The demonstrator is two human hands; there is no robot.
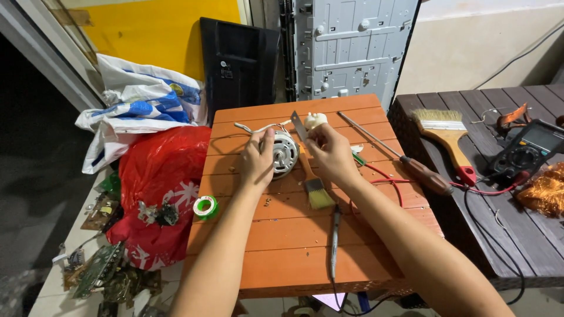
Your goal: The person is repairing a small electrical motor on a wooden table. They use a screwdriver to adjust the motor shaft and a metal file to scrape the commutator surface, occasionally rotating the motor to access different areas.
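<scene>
A small round metal motor point(285, 154) with white wires lies on the orange slatted table point(294, 246). My left hand point(257, 161) rests on the motor's left side and holds it. My right hand point(331, 154) is just right of the motor, its fingers pinched on a thin grey blade point(298, 125) that points up and away. A small white plastic part point(315, 120) sits just above my right hand's fingertips. A small brush with yellow bristles point(318, 194) lies below my right hand.
A long screwdriver point(405, 159), a green tape roll point(205, 206) and a soldering iron point(334, 232) lie on the orange table. The dark table at right holds a wide paintbrush point(445, 130), a multimeter point(526, 151) and copper wire point(543, 191). Red and white bags and circuit boards lie left.
</scene>
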